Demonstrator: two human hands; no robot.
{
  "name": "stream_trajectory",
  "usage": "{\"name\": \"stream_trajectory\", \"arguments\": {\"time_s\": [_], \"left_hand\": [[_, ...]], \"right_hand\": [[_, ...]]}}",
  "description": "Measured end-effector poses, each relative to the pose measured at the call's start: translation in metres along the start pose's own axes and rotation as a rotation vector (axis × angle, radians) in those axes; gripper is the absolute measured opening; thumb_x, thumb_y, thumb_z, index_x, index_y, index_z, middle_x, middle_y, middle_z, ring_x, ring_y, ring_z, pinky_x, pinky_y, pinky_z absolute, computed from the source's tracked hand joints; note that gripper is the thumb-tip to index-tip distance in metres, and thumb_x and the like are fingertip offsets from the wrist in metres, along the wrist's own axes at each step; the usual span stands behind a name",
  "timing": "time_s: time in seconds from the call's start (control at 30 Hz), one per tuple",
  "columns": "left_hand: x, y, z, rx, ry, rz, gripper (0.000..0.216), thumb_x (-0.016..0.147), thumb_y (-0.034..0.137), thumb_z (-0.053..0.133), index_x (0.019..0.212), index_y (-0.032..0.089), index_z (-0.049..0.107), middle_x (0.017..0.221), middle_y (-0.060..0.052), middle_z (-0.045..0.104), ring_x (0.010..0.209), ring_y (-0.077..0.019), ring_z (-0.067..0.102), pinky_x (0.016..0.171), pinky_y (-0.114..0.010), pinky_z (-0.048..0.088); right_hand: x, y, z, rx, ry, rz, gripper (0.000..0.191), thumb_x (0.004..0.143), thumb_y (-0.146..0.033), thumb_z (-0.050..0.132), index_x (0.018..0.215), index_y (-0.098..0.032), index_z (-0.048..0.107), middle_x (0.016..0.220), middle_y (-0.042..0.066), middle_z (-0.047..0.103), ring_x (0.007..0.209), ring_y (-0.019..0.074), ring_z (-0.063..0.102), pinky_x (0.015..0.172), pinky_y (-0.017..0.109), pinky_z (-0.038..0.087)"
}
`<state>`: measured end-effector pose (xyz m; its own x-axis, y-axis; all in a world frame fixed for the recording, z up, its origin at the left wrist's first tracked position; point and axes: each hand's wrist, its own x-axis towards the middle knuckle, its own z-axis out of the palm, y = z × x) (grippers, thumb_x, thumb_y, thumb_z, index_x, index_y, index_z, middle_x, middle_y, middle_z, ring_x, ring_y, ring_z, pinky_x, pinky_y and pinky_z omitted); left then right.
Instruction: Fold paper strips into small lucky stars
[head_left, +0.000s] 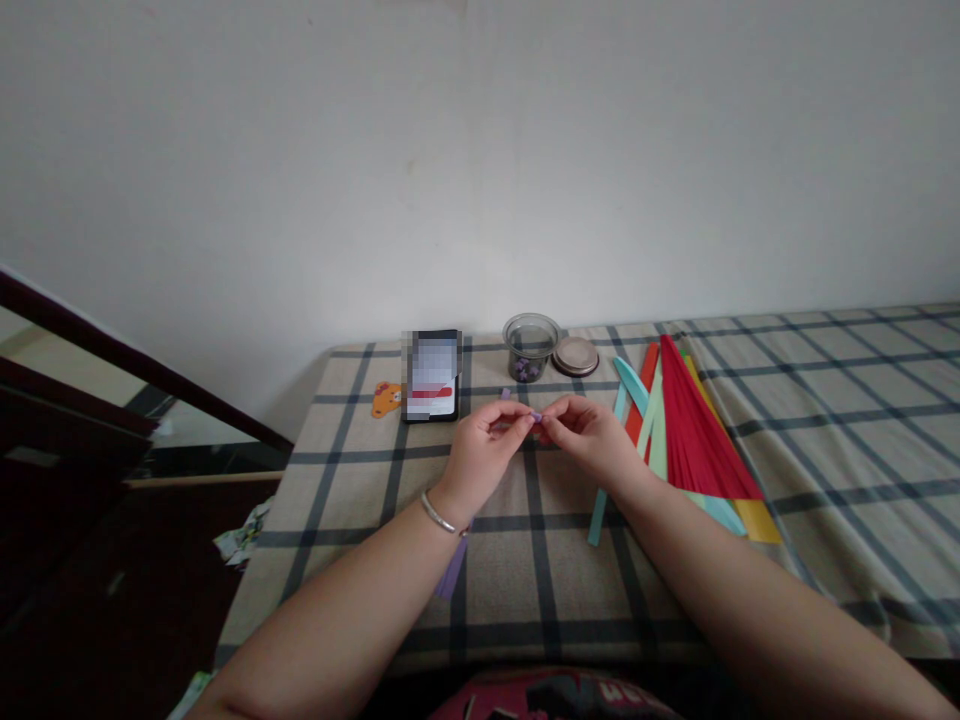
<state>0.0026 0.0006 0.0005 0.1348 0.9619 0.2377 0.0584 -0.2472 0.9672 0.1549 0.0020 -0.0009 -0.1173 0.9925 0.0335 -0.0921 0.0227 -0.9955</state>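
While both hands, left hand (484, 448) and right hand (589, 432), are pinched shut on the purple paper strip (535, 416), it is judged light, limp, easily creased; best gripped near the fold.

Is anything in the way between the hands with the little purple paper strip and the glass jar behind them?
Nothing visible: only bare checked cloth lies between the purple strip, pinched by left hand and right hand, and the jar.
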Motion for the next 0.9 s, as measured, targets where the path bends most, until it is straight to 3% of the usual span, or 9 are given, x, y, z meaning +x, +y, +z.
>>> {"name": "stream_trajectory", "arguments": {"time_s": [0.27, 0.4, 0.5, 0.7, 0.9], "left_hand": [[-0.002, 0.002, 0.000, 0.098, -0.032, 0.135, 0.007, 0.080, 0.022, 0.062, 0.084, 0.017, 0.065, 0.082, -0.003, 0.069, 0.075, -0.0126, 0.066, 0.070, -0.024, 0.056], [-0.002, 0.005, -0.001, 0.151, -0.033, 0.208, 0.015, 0.083, 0.022, 0.059, 0.097, 0.019, 0.064, 0.093, -0.004, 0.069, 0.083, -0.0134, 0.066, 0.074, -0.025, 0.055], [-0.003, 0.007, -0.003, 0.199, -0.085, 0.236, 0.013, 0.083, 0.022, 0.058, 0.094, 0.020, 0.065, 0.094, -0.004, 0.068, 0.085, -0.0143, 0.065, 0.076, -0.026, 0.055], [-0.001, 0.005, -0.001, 0.038, -0.077, 0.128, 0.013, 0.082, 0.027, 0.061, 0.091, 0.018, 0.065, 0.088, -0.004, 0.070, 0.080, -0.0146, 0.066, 0.074, -0.027, 0.055], [0.001, -0.002, -0.001, -0.095, -0.027, 0.031, 0.017, 0.081, 0.032, 0.062, 0.089, 0.017, 0.063, 0.088, -0.004, 0.067, 0.081, -0.0145, 0.064, 0.075, -0.028, 0.054]], "right_hand": [[-0.003, -0.001, -0.002, -0.245, 0.047, -0.119, 0.011, 0.070, -0.028, 0.065, 0.070, -0.019, 0.058, 0.065, 0.000, 0.062, 0.060, 0.0131, 0.058, 0.056, 0.025, 0.045], [0.000, -0.005, -0.002, -0.069, 0.000, -0.024, 0.020, 0.066, -0.034, 0.071, 0.066, -0.019, 0.057, 0.062, -0.002, 0.060, 0.057, 0.0118, 0.057, 0.056, 0.025, 0.045], [0.002, -0.006, -0.003, 0.111, -0.086, 0.102, 0.031, 0.061, -0.043, 0.076, 0.065, -0.019, 0.057, 0.060, -0.003, 0.060, 0.054, 0.0105, 0.056, 0.056, 0.025, 0.046], [0.000, -0.007, -0.004, 0.296, -0.120, 0.180, 0.031, 0.059, -0.043, 0.079, 0.065, -0.019, 0.060, 0.065, -0.002, 0.064, 0.059, 0.0101, 0.058, 0.061, 0.025, 0.048], [0.001, -0.004, -0.003, 0.243, -0.081, 0.078, 0.023, 0.063, -0.038, 0.078, 0.070, -0.020, 0.063, 0.068, -0.003, 0.063, 0.061, 0.0094, 0.056, 0.063, 0.024, 0.047]]}}
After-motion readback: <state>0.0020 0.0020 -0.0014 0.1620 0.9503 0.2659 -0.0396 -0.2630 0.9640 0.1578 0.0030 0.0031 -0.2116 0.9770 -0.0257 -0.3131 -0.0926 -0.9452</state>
